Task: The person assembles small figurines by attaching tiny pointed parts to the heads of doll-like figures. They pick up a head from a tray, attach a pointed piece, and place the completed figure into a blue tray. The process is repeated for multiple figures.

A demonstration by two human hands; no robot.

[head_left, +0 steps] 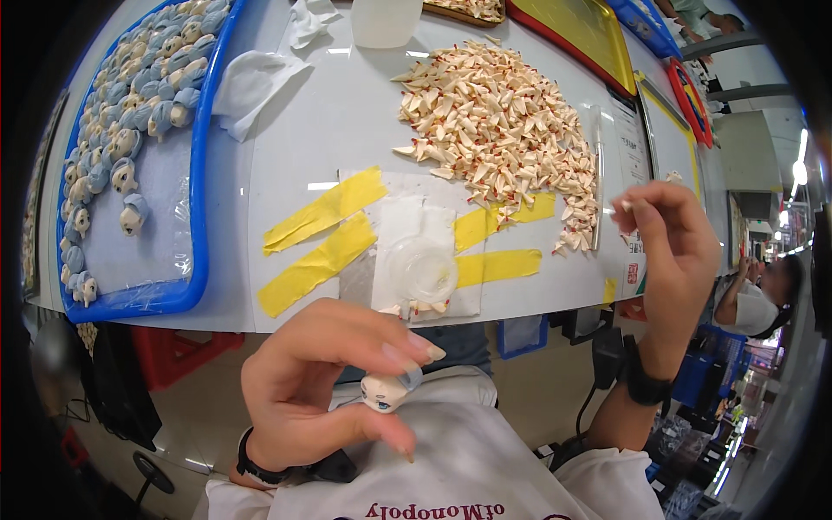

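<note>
My left hand (303,373) is closed round a small figurine head (381,393) with a pale painted face and light blue hair, held above my lap in front of the table edge. My right hand (672,243), raised over the right side of the table, has its thumb and fingertips pinched together. A tiny pale bit shows at those fingertips, too small to name. Left of that hand spreads a big pile of small cream pointed pieces with red tips (498,121). Nearer me, a clear round dish (431,270) sits on white tissue, with a few cream pieces at its near edge.
A blue tray (201,165) at left holds many blue-haired figurine heads (130,217). Yellow tape strips (319,260) flank the tissue. Crumpled white tissue (251,87), a translucent container (386,22) and a yellow tray (589,35) lie farther back. Another person (758,299) sits at far right.
</note>
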